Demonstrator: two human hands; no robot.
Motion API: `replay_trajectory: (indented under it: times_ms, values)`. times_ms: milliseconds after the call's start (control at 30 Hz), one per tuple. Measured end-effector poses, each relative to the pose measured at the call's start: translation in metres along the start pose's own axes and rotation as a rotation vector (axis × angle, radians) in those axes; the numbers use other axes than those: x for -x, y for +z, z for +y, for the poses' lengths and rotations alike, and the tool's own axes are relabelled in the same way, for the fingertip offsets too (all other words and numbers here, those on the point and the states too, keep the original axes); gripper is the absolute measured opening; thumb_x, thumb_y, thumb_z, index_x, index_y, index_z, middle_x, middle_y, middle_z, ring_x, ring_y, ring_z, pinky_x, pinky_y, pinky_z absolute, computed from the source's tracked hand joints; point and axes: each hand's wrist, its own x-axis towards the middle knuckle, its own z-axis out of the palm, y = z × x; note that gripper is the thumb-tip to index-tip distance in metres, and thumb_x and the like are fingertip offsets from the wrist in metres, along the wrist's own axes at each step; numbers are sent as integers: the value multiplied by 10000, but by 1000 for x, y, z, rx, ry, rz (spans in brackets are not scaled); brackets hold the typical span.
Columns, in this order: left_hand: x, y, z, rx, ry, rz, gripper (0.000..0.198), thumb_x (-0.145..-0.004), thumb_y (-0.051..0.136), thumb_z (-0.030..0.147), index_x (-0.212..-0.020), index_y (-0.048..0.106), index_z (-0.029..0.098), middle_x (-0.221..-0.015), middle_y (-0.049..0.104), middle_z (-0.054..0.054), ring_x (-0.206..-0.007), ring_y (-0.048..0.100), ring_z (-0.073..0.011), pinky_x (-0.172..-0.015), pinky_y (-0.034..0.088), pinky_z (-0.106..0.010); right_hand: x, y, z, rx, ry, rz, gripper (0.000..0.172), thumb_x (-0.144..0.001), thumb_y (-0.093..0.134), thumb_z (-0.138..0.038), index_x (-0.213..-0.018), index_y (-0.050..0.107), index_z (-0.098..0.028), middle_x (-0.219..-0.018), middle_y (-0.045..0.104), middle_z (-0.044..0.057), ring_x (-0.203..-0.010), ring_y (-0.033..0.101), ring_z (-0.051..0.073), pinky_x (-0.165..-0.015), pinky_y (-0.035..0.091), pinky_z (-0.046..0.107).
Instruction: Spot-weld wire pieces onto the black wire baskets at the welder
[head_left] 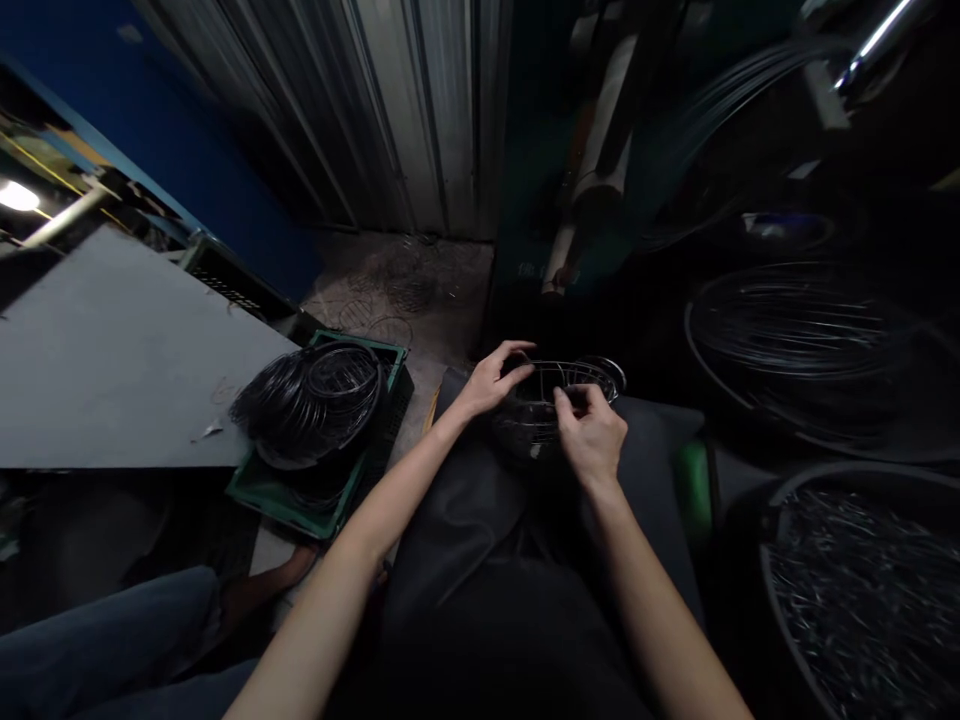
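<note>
A round frame of thin metal wires point(546, 368) sits in front of me, over my dark-clothed lap. My left hand point(491, 383) is at its left edge, thumb and fingers loosely curved about the rim. At the near right side, my right hand point(594, 432) is closed, thumb and fingertips pinched on the wire. Below the frame the surface is too dark to make out clearly. More curved wire shows just behind my right hand.
On the left, a green crate point(319, 525) holds black wire rings point(311, 400) beside a grey board point(127, 350). A tub of small metal pieces point(862, 590) and a wire coil point(795, 330) are at right. A machine pipe point(600, 140) juts ahead. Someone's jeans-clad leg point(112, 620) is lower left.
</note>
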Motion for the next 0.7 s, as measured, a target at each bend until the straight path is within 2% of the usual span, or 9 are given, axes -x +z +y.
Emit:
replay_trajectory:
  times_ms: [100, 133, 200, 267, 333, 500, 700]
  values:
    - [8, 7, 9, -270, 103, -74, 815, -648, 751, 428, -1340, 380, 210, -1279, 470, -119, -1203, 447, -271, -1039, 350, -443, -1, -2, 1, -21, 7, 14, 362, -818, 489, -532, -831, 590, -185, -750, 660, 61, -636, 617, 190, -636, 461, 286]
    - [11, 10, 11, -375, 108, -101, 868, -616, 771, 406, -1354, 356, 215, -1300, 438, -128, -1216, 421, -294, -1044, 333, -477, -2, -2, 1, -29, 7, 16, 359, -820, 492, -530, -827, 590, -185, -752, 658, 59, -631, 613, 186, -631, 459, 283]
    - [14, 14, 16, -528, 82, -123, 827, -641, 739, 329, -1357, 342, 215, -1292, 417, -131, -1187, 421, -305, -1023, 342, -497, -1, -3, 2, -22, -2, 22, 354, -828, 493, -524, -828, 593, -184, -759, 654, 59, -635, 605, 183, -637, 459, 284]
    - [16, 16, 19, -585, 60, -129, 774, -670, 682, 238, -1358, 328, 211, -1268, 415, -124, -1142, 444, -289, -998, 373, -474, -1, -3, 2, 10, -24, 33, 349, -830, 492, -517, -818, 595, -183, -765, 646, 62, -647, 593, 183, -654, 459, 291]
    - [17, 16, 21, -598, 68, -154, 778, -668, 649, 170, -1363, 303, 224, -1262, 410, -113, -1142, 446, -283, -1012, 368, -478, -1, -2, 2, 48, -55, 41, 346, -830, 488, -513, -799, 590, -184, -768, 635, 64, -659, 581, 186, -666, 456, 299]
    - [17, 12, 23, -618, 59, -165, 747, -691, 581, 80, -1349, 279, 267, -1234, 427, -84, -1192, 433, -284, -1079, 272, -573, -1, 2, 1, 122, -111, 106, 350, -826, 466, -507, -740, 582, -188, -775, 589, 70, -661, 552, 185, -664, 457, 314]
    - [15, 9, 26, -578, 5, -169, 651, -693, 578, 60, -1288, 371, 224, -1177, 463, -82, -1145, 466, -280, -1070, 306, -581, 0, 4, -1, 138, -138, 104, 320, -830, 469, -471, -725, 574, -187, -748, 549, 60, -607, 516, 169, -631, 453, 315]
